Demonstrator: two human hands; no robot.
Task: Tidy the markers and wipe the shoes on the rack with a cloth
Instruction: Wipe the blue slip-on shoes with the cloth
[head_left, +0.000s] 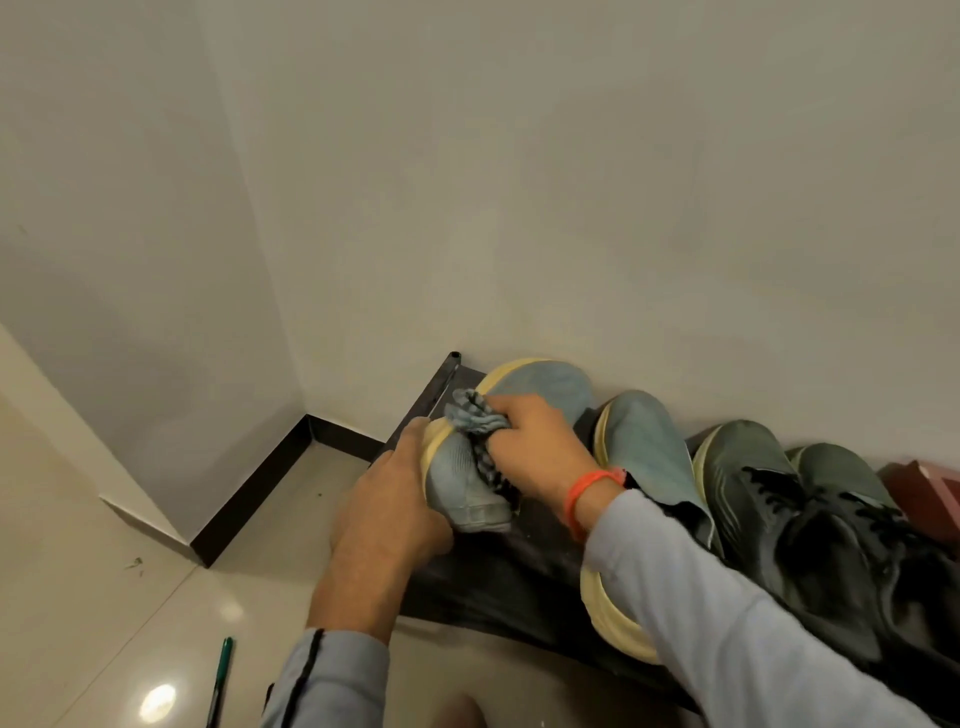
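Note:
A light blue shoe (540, 387) with a pale yellow sole lies at the left end of the black rack (498, 577). My left hand (395, 499) grips this shoe at its heel end. My right hand (535, 441), with an orange band on the wrist, holds a bunched blue-grey cloth (475, 415) against the shoe's upper. Its matching second blue shoe (649, 457) sits just to the right, partly hidden by my right sleeve. On the floor at lower left lies a green marker (221, 675).
A pair of dark green shoes (779, 499) with black laces stands further right on the rack. A red-brown box (924, 493) is at the far right edge. The rack stands against a white wall, near a corner with black skirting (249, 488). Glossy beige floor tiles spread to the left.

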